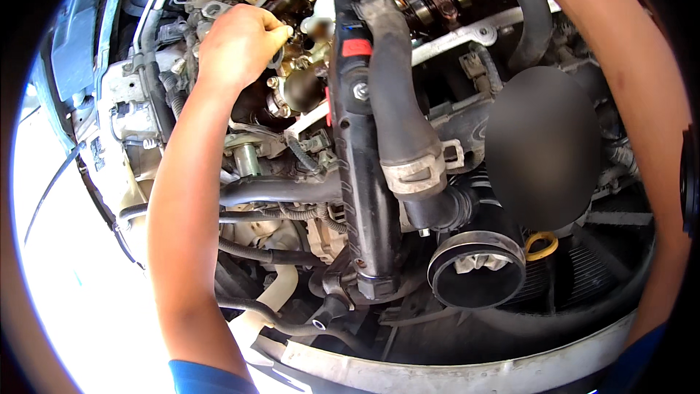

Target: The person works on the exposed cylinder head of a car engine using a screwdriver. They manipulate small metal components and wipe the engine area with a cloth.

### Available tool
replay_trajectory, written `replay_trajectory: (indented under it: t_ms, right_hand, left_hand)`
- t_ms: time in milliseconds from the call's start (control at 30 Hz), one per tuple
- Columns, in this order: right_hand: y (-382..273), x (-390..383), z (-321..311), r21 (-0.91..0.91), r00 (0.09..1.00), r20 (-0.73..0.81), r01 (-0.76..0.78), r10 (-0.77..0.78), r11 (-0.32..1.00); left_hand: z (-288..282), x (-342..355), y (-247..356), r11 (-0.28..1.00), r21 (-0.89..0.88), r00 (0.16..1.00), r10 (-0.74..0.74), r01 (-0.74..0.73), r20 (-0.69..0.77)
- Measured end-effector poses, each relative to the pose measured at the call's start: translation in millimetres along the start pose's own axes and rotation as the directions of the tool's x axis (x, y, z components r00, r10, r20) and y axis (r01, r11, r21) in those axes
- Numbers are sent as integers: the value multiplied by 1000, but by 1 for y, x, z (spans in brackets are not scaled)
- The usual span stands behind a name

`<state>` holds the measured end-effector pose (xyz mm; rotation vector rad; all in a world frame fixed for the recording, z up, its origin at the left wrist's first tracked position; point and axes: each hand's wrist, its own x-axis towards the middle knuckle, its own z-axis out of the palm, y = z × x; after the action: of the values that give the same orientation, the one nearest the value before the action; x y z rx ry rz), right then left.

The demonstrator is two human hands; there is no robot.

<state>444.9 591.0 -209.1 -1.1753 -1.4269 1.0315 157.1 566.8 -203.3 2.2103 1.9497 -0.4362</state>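
My left hand [244, 45] reaches over the open top of an engine, its fingers curled and thumb pressed in. What it pinches, if anything, is hidden. Just right of the fingers lie oily metal camshaft parts [279, 96] and a pale, overexposed piece [324, 9]. My right forearm [620, 51] rises along the right side and leaves at the top edge, so the right hand is out of sight. Between the arms, a long black bar [362, 197] with a red label crosses the engine. Beside it runs a thick black hose [394, 80] with a metal clamp [417, 175].
An open round black duct [475, 277] holds crumpled pale material. A yellow ring handle [541, 246] stands near the fan [583, 263]. More camshaft parts [437, 4] show at the top. A pale front panel edge [452, 365] curves along the bottom. Dark blurred patches hide some parts.
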Motion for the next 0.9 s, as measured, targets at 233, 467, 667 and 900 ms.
replay_trajectory:
  t_ms: [233,467,667,900]
  right_hand:
    - [7,9,2,115,999,43,6,-11,993]
    - [1,1,-2,123,997,68,39,-47,992]
    - [-3,-3,-4,-11,998,55,17,-16,1000]
    - [0,3,-6,58,996,86,-27,22,998]
  left_hand:
    - [-1,-3,-2,998,15,999,-53,53,-4]
    - [3,-8,9,993,18,993,-114,114,-13]
    - [1,-7,5,994,-48,995,-96,96,2]
    - [5,-5,8,994,5,993,-110,110,-30]
